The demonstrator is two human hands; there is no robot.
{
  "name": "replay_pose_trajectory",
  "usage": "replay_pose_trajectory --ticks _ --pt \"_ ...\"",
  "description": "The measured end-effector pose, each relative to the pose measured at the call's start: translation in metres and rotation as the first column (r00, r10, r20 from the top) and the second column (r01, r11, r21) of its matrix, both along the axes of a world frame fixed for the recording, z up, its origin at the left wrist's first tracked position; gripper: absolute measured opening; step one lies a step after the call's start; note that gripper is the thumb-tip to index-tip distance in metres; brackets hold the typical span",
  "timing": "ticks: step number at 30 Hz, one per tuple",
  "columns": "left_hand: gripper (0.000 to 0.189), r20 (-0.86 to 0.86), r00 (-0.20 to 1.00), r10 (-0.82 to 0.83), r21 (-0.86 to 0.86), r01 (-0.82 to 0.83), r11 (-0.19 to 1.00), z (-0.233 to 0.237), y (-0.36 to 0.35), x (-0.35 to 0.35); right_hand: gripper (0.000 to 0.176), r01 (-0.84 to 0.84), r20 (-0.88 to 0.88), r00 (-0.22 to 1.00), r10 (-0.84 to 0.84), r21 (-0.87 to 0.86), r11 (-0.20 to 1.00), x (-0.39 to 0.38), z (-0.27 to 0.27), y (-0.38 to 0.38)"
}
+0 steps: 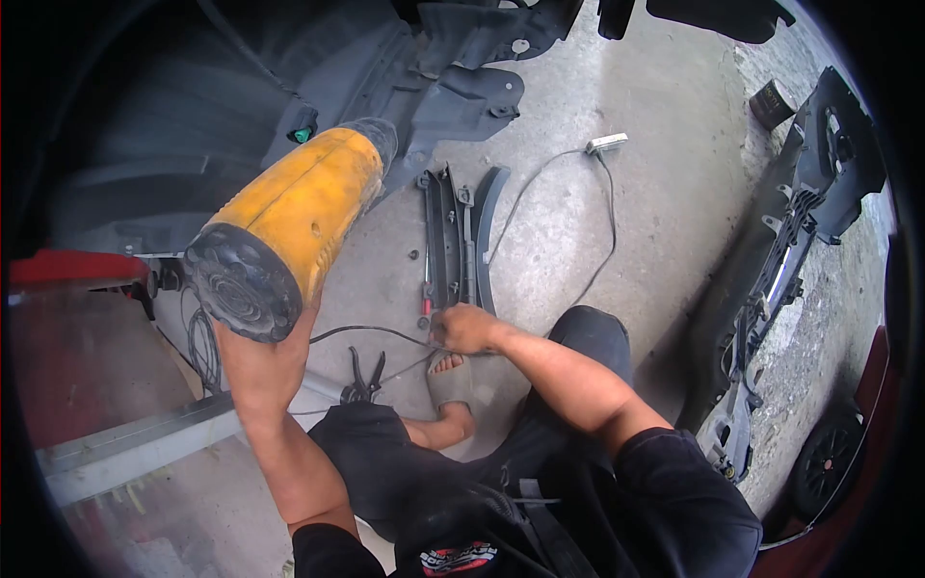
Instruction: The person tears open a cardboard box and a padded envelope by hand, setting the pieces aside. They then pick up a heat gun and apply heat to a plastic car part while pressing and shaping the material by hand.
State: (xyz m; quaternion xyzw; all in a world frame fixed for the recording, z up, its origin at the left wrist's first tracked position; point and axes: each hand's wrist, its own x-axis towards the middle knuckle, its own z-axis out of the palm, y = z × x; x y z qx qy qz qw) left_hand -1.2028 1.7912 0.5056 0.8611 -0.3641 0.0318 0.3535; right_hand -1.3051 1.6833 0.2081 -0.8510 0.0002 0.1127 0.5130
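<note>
My left hand (265, 361) is raised on the left, closed under a yellow heat gun (299, 212) with a black rear cap. The tool's body hides its fingers. The heat gun's nose points up toward the dark plastic wheel-arch liner (376, 96). My right hand (467, 329) is low over the floor, its fingers curled. What lies in them, if anything, is hidden. A black cord (371, 330) runs to this hand, and a red-handled tool (426, 305) lies just beyond it. Dark trim strips (451, 231) lie on the floor ahead of it.
Pliers (362, 378) lie near my left knee, beside a pale metal beam (164, 448). A white socket block (606, 144) with a cable sits ahead. On the right are a long black bumper (771, 279), a can (772, 104) and a wheel (829, 462).
</note>
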Motion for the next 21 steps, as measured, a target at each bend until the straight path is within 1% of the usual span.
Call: replay_pose_trajectory --ticks 1,3,4,6,10,12,13,15,16,18,19,21 --pt "0.034 0.000 1.000 -0.001 0.003 0.001 1.000 0.000 -0.001 -0.002 0.032 0.001 0.000 1.000 -0.001 0.003 1.000 0.000 0.000 -0.001" --pt "0.035 -0.088 0.996 0.008 -0.069 -0.015 0.998 -0.001 -0.003 -0.005 0.034 0.011 -0.014 1.000 -0.011 0.002 1.000 0.000 0.000 -0.003" --pt "0.035 -0.087 0.996 0.008 -0.067 -0.014 0.998 0.000 -0.003 -0.004 0.034 0.011 -0.014 1.000 -0.011 0.004 1.000 0.000 0.002 -0.004" --pt "0.036 0.099 0.994 -0.049 0.114 0.038 0.993 0.003 -0.001 0.000 0.035 0.021 -0.074 0.997 -0.020 0.009 1.000 0.000 0.005 -0.005" --pt "0.030 0.104 0.992 -0.065 0.167 0.047 0.985 0.004 -0.003 0.000 0.034 0.034 -0.077 0.997 -0.033 0.019 0.999 0.001 0.003 -0.006" --pt "0.036 -0.056 0.998 0.017 -0.026 -0.018 0.999 -0.001 -0.005 -0.003 0.037 -0.006 -0.083 0.997 0.006 0.000 1.000 0.002 0.006 -0.007" --pt "0.036 -0.058 0.998 0.019 -0.023 -0.021 1.000 -0.001 -0.005 -0.001 0.037 -0.008 -0.085 0.996 0.009 0.003 1.000 0.003 0.005 -0.006" --pt "0.039 0.143 0.988 -0.054 0.185 0.027 0.982 0.001 -0.004 0.003 0.036 -0.017 -0.092 0.996 0.017 0.004 1.000 0.004 0.003 -0.005" --pt "0.039 0.143 0.988 -0.051 0.186 0.024 0.982 0.002 -0.005 0.004 0.036 -0.020 -0.092 0.996 0.021 0.005 1.000 0.005 0.005 -0.005" --pt "0.041 0.034 0.999 -0.017 0.201 0.010 0.980 0.003 -0.008 0.005 0.036 -0.008 -0.092 0.996 0.010 0.015 1.000 0.004 0.008 -0.006" --pt "0.041 0.033 0.999 -0.014 0.202 0.007 0.979 0.001 -0.008 0.005 0.036 -0.011 -0.093 0.996 0.013 0.016 1.000 0.003 0.007 -0.007" --pt "0.041 0.103 0.995 -0.002 0.159 -0.015 0.987 -0.003 -0.006 0.006 0.032 0.021 -0.024 0.999 -0.020 0.033 0.999 0.003 0.002 -0.007"
